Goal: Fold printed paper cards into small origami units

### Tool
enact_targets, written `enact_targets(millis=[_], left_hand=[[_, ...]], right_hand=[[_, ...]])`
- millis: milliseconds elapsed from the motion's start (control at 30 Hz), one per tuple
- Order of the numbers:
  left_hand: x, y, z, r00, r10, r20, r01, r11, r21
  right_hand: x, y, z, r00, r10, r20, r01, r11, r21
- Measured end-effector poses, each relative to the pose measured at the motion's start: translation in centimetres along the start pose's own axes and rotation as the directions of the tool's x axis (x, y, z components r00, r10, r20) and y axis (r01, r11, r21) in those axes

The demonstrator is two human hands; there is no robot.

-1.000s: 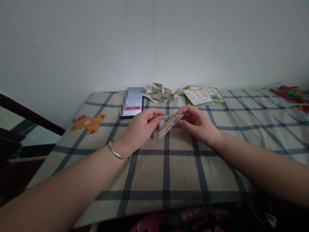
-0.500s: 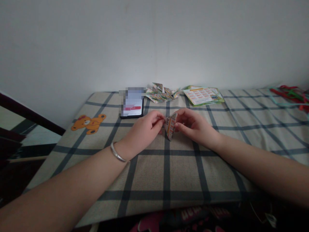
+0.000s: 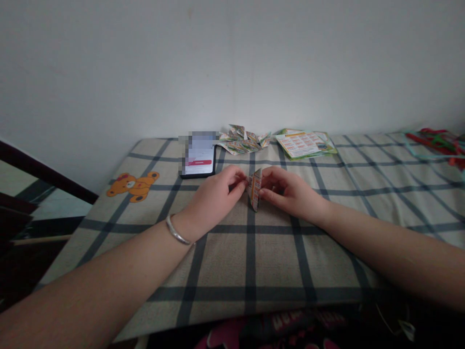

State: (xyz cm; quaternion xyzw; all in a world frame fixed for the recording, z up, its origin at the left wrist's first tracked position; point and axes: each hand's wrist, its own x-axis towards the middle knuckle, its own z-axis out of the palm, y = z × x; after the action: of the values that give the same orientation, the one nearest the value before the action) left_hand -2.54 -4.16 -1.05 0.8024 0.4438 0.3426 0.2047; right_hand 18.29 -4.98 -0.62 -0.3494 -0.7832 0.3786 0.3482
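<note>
A small folded piece of printed paper (image 3: 255, 188) stands on edge between my two hands, above the checked cloth (image 3: 232, 252). My left hand (image 3: 214, 196), with a silver bangle on its wrist, pinches the paper's left side with closed fingertips. On the other side my right hand (image 3: 290, 191) presses against the paper with thumb and fingers closed on it. Both forearms rest low over the cloth.
A phone (image 3: 198, 156) with a lit screen lies behind my left hand. A heap of folded paper pieces (image 3: 242, 139) and a stack of printed sheets (image 3: 304, 144) sit by the wall. Coloured cords (image 3: 438, 140) lie far right. A bear print (image 3: 133, 184) marks the cloth.
The paper was spread out as a wide triangle between my hands. My hands have come together and folded it into a narrow upright shape.
</note>
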Motion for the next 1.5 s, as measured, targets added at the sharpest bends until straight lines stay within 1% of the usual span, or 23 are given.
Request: enact_targets(millis=[100,200,333,433,600,833,933,1133,1333,1500], left_hand=[[-0.2,0.1,0.1,1.000,0.012,0.023,-0.011,1.000,-0.028],[-0.4,0.2,0.1,0.998,0.048,0.045,-0.046,0.998,-0.047],[-0.7,0.6,0.0,0.991,0.116,0.059,-0.118,0.993,0.029],[-0.9,1.0,-0.1,0.985,0.163,0.064,-0.166,0.984,0.057],[-0.9,1.3,-0.1,0.990,0.128,0.064,-0.134,0.986,0.100],[-0.9,1.5,0.0,0.990,0.134,0.048,-0.138,0.986,0.099],[-0.9,1.5,-0.1,0.991,0.117,0.064,-0.122,0.990,0.074],[-0.7,1.3,-0.2,0.992,0.095,0.077,-0.096,0.995,0.007],[-0.6,0.7,-0.2,0.993,0.061,0.104,-0.053,0.995,-0.084],[-0.3,0.1,-0.1,0.987,0.073,0.144,-0.038,0.971,-0.235]], right_hand=[[0.1,-0.1,0.0,1.000,-0.004,0.000,0.004,1.000,-0.006],[0.1,-0.2,-0.1,1.000,-0.007,0.001,0.007,1.000,-0.008],[0.0,-0.2,-0.1,1.000,-0.009,-0.008,0.008,1.000,-0.011],[0.0,-0.2,-0.2,1.000,-0.008,-0.014,0.008,1.000,-0.015],[0.0,-0.4,-0.2,0.999,-0.032,-0.016,0.031,0.998,-0.063],[-0.1,-0.5,-0.2,0.999,-0.031,-0.014,0.030,0.998,-0.053],[-0.2,-0.5,-0.2,0.999,-0.034,-0.037,0.030,0.995,-0.100],[-0.2,-0.2,-0.4,0.990,-0.114,-0.086,0.098,0.981,-0.167],[-0.2,-0.1,-0.4,0.987,-0.075,-0.142,0.040,0.971,-0.236],[-0.3,-0.2,-0.4,0.982,-0.082,-0.167,0.036,0.964,-0.264]])
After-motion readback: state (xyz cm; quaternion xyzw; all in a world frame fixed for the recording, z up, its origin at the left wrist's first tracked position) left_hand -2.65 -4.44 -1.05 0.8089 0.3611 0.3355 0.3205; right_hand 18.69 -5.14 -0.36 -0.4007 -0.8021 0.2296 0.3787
